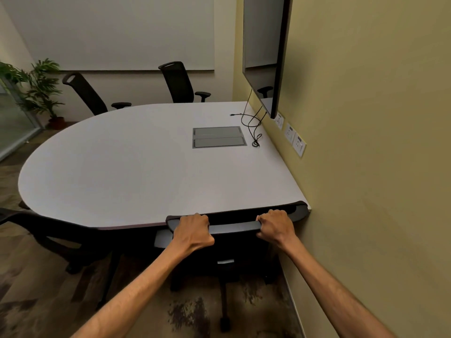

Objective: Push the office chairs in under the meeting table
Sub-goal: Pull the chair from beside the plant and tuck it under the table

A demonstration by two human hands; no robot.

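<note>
Both hands, left hand [192,230] and right hand [275,228], had fingers clamped around the chair's top rail [234,226], ready to drive it under the bench [136,167].

Olive wall [366,118] at 3 o'clock carries a monitor [266,52]; potted plant [44,89] at 10 o'clock; patterned carpet [48,276].

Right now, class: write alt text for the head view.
Both hands, left hand and right hand, grip the top of a black office chair tucked against a white meeting table. Two more chairs stand at the far side.
</note>
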